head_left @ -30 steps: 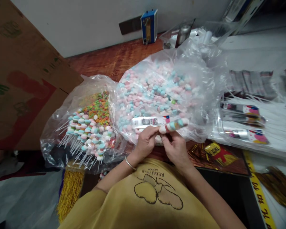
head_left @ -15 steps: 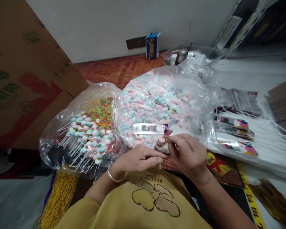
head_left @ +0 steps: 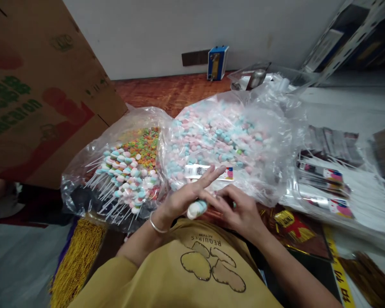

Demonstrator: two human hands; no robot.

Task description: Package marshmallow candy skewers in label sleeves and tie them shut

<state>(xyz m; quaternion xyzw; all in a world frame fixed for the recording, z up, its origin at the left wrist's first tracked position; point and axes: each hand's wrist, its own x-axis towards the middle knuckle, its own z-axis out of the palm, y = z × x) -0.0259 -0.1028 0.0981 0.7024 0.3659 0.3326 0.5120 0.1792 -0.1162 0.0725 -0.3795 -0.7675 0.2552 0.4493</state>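
Note:
A marshmallow skewer [head_left: 197, 209] in pale blue and white lies sideways close to my body, partly hidden under my fingers. My right hand [head_left: 242, 209] is closed around it, its fingers reaching left. My left hand [head_left: 188, 196] is right beside its end, fingers stretched out and pointing up to the right; whether its thumb touches the skewer is hidden. Just beyond my left fingers, a printed wrapper [head_left: 192, 171] rests on a clear bag of pink and blue marshmallows [head_left: 208, 128].
On the left, a plastic bag [head_left: 75, 188] holds several finished skewers [head_left: 125, 171] and colourful ring candies [head_left: 149, 145]. A cardboard box [head_left: 51, 107] stands beyond it. To the right are white sticks [head_left: 368, 192] and printed wrappers [head_left: 336, 207]. A blue box [head_left: 217, 63] stands by the wall.
The skewer has turned from near upright to lying sideways, its end now toward my left. My left hand has lifted, fingers extended forward. The view has shifted slightly left.

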